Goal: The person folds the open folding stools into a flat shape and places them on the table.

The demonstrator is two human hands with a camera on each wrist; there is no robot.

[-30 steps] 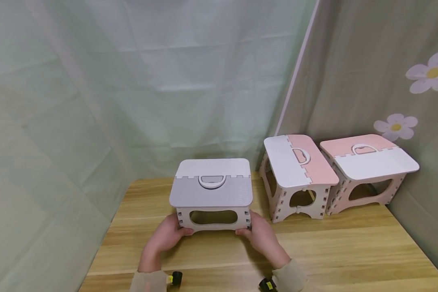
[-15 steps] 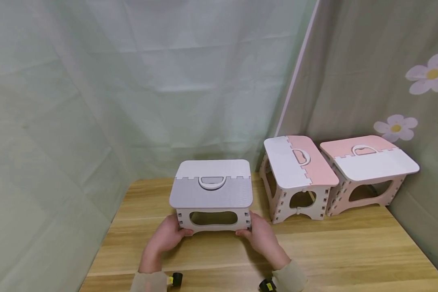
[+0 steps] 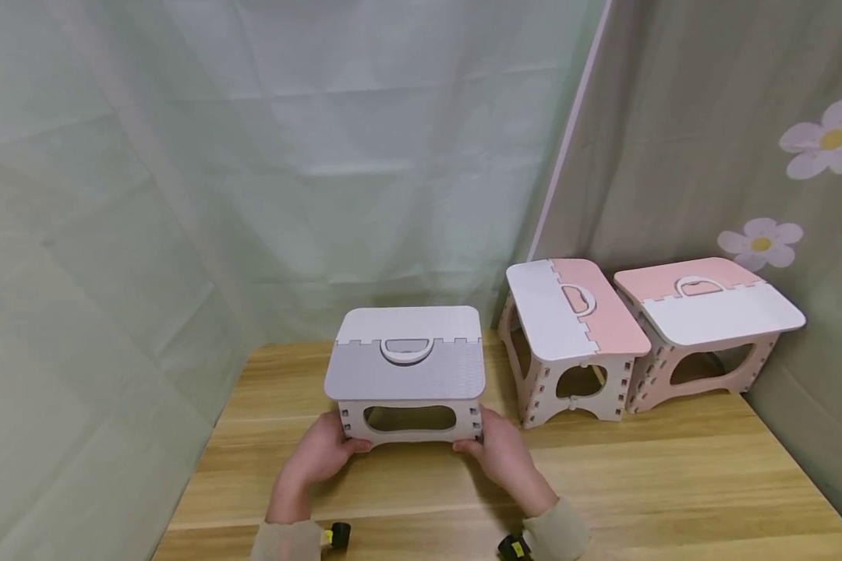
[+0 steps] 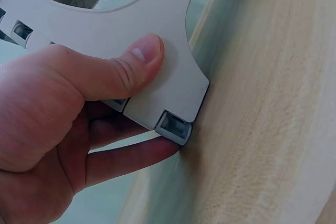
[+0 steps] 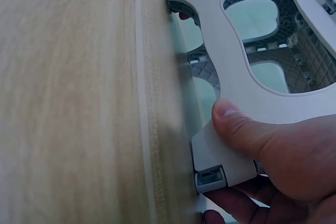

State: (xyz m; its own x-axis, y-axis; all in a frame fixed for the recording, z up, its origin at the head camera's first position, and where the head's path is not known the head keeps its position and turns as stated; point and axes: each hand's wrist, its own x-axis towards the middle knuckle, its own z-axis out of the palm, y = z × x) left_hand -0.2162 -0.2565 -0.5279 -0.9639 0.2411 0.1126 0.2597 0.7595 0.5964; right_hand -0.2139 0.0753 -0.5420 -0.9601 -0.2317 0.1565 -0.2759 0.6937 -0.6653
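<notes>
In the head view, the gray-and-white stool (image 3: 407, 382) stands upright just below the middle of the frame on the wooden table (image 3: 421, 502), the left hand (image 3: 321, 450) grasping its lower left corner and the right hand (image 3: 505, 452) its lower right. The step in hand looks like positioning or steadying it; the next move seems to call for evenly matched action on both sides, whether shifting or letting go. I count three stools: this one, a pink-and-white stool (image 3: 550, 312) right of centre, and a second pink-and-white stool (image 3: 726, 312) farther right (two white flowers (image 3: 833, 140) show beyond them). In the left wrist view, the thumb (image 4: 142, 59) presses the front panel (image 4: 170, 14) near the centre, fingers behind the leg. In the right wrist view, the right hand grips likewise at lower right; whether the feet bear full weight I cannot tell.
</notes>
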